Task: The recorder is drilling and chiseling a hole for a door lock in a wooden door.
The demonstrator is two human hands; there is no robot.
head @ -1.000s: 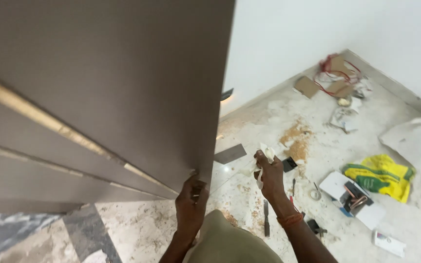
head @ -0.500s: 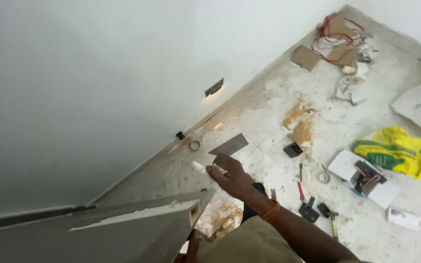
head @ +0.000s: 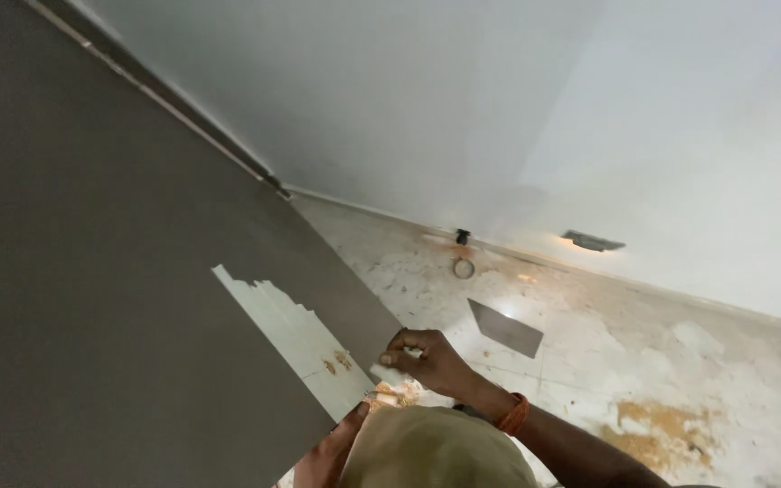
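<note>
We see a pale, stained floor. On it, just past our right hand's fingers, lies a flat grey piece. Farther past them sits a small tape ring, near the wall.

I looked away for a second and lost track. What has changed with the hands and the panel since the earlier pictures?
The right hand has come off the floor tools and now pinches the white film at the grey panel edge; a strip is already peeled. The left hand stays at the panel's lower edge. The grey offcut and tape roll lie where they were.
</note>
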